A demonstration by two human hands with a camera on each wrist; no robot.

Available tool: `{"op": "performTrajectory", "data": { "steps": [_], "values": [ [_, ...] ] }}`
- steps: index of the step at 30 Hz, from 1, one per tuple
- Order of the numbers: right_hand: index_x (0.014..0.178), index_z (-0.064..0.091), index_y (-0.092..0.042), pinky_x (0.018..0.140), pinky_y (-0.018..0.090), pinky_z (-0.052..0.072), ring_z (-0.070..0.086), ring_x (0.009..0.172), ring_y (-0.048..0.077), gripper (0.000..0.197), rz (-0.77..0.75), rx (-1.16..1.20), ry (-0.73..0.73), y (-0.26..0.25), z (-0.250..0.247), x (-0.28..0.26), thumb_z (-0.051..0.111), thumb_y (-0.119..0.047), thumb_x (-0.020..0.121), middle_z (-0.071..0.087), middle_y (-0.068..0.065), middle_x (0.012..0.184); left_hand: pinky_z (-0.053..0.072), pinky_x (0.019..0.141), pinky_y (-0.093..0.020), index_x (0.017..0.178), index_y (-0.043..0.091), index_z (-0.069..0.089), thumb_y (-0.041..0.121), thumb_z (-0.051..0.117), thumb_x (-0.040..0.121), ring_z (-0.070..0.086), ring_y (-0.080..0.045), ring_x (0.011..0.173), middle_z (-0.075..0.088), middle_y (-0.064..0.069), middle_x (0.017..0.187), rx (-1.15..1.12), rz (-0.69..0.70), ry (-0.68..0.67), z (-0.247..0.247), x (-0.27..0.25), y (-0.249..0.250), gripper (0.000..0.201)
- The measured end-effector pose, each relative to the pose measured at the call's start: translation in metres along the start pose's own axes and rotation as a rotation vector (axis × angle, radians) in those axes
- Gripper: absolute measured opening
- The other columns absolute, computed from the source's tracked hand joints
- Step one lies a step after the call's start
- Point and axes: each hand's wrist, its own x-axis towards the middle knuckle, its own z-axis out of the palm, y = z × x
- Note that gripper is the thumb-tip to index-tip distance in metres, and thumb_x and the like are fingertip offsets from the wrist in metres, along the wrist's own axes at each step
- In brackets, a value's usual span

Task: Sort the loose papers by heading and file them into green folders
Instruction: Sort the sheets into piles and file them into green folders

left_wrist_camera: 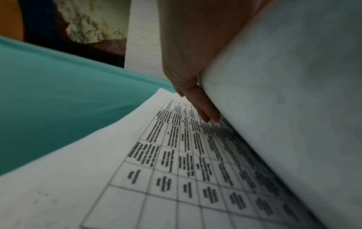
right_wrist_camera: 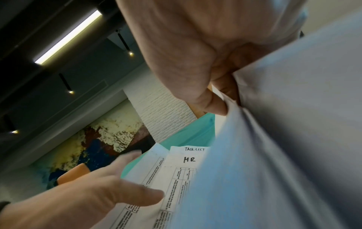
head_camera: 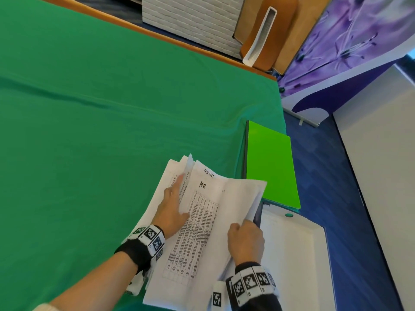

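- Right hand (head_camera: 246, 241): grip pinching the lifted edge of the papers (head_camera: 202, 221).
- Left hand (head_camera: 171, 209): fingers straight, flat on the papers.
- Papers lie on the green worktop (head_camera: 89, 131).
- Green folder (head_camera: 269, 167) just beyond, right.

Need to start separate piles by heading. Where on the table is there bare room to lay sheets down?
The green cloth lies bare left of and beyond the paper stack, up to the wooden table edge. The right side is crowded: the green folders and the white tray border the stack there.
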Motion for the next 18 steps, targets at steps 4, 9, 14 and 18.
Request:
{"op": "performTrajectory", "data": {
  "steps": [4, 9, 14, 18],
  "values": [
    [0.088, 0.061, -0.005, 0.067, 0.027, 0.039, 0.057, 0.081, 0.026, 0.024, 0.032, 0.039, -0.003, 0.011, 0.002, 0.002, 0.046, -0.022, 0.096, 0.065, 0.013, 0.096, 0.044, 0.087, -0.014, 0.136, 0.046, 0.049, 0.018, 0.070, 0.088, 0.056, -0.022, 0.119, 0.009, -0.002, 0.160, 0.352, 0.117, -0.123, 0.004, -0.009, 0.006, 0.060],
    [0.085, 0.062, -0.003, 0.068, 0.028, 0.043, 0.054, 0.077, 0.023, 0.025, 0.014, 0.122, -0.015, 0.016, 0.008, 0.005, 0.046, -0.020, 0.095, 0.065, 0.012, 0.092, 0.055, 0.079, -0.021, 0.132, 0.024, 0.051, 0.031, 0.071, 0.087, 0.055, -0.010, 0.086, 0.032, -0.005, 0.143, 0.456, -0.014, 0.001, 0.019, -0.010, 0.005, 0.049],
    [0.091, 0.065, -0.006, 0.071, 0.029, 0.048, 0.060, 0.083, 0.023, 0.027, -0.005, 0.119, 0.003, 0.017, 0.012, 0.008, 0.045, -0.023, 0.096, 0.066, 0.010, 0.094, 0.052, 0.079, -0.031, 0.136, 0.018, 0.043, 0.030, 0.057, 0.096, 0.055, -0.018, 0.086, 0.049, -0.007, 0.124, 0.313, -0.116, 0.146, 0.010, -0.002, -0.003, 0.044],
    [0.088, 0.064, -0.005, 0.071, 0.029, 0.049, 0.060, 0.081, 0.023, 0.027, -0.038, 0.112, 0.012, 0.013, 0.015, 0.006, 0.045, -0.023, 0.096, 0.066, 0.011, 0.091, 0.047, 0.074, -0.027, 0.118, 0.022, 0.058, 0.037, 0.057, 0.095, 0.054, -0.016, 0.083, 0.051, -0.004, 0.118, 0.333, -0.150, 0.119, 0.005, 0.001, -0.005, 0.027]
  ]
}}
